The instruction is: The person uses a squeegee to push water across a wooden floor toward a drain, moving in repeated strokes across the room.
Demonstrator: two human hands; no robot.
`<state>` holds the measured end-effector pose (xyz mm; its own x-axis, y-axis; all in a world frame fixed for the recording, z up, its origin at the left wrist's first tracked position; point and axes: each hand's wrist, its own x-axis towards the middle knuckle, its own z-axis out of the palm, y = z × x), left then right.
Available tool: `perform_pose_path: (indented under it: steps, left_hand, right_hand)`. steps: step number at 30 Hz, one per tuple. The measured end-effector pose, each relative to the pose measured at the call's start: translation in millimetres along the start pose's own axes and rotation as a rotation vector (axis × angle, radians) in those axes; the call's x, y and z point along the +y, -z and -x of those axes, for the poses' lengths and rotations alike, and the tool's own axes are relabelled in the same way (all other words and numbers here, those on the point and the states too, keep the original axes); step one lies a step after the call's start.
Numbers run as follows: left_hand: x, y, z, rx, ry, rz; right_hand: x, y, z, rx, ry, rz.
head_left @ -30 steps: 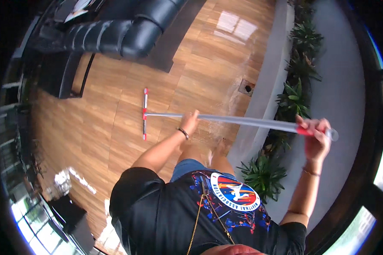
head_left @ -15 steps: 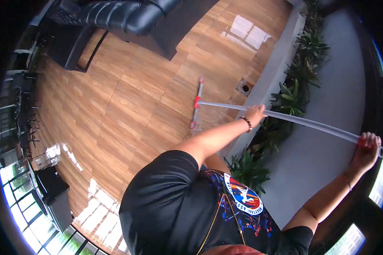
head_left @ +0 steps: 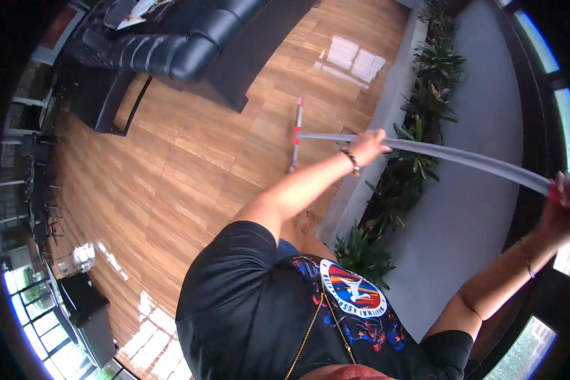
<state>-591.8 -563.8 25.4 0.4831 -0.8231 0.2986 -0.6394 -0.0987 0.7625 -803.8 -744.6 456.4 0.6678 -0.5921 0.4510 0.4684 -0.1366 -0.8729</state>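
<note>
A long grey pole [head_left: 468, 158] with a squeegee-like head [head_left: 296, 139] runs across the view. The narrow grey head with red fittings rests on the wood-look floor. My left hand [head_left: 367, 148] is closed round the pole's middle part, over the edge of the planter. At the pole's far right end, my right hand [head_left: 558, 199] grips it by a red part, partly in shadow. The lower end of the head is close behind my left forearm.
A planter ledge [head_left: 386, 107] with green plants [head_left: 424, 145] runs along the right, before a grey wall [head_left: 481, 114]. A black padded sofa [head_left: 202, 44] stands at the upper left. Light glares off the wood-look floor [head_left: 190, 158]. Dark furniture [head_left: 85, 304] stands at the lower left.
Both hands and the pole have shifted upward in the picture, and the head has slid a little farther away. The view has turned slightly. Both hands keep their grip.
</note>
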Motion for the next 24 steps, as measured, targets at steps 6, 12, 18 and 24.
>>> perform_pose_path:
  steps: [6, 12, 18, 24]
  left_hand:
    - [-150.0, 64.9, 15.5, -0.29, 0.212, -0.162]
    - [-186.5, 11.3, 13.1, -0.44, 0.178, -0.207]
    - [-65.7, -53.9, -54.0, -0.533, 0.109, -0.012]
    - [-26.2, -45.7, -100.8, -0.683, -0.135, 0.141]
  right_hand:
    - [140.2, -71.2, 56.6, 0.087, -0.095, -0.045]
    - [167.8, -26.2, 97.5, 0.521, -0.221, 0.043]
    - [65.4, 9.8, 64.8, 0.573, -0.086, 0.207]
    - [12.4, -42.4, 17.0, 0.549, -0.063, 0.24]
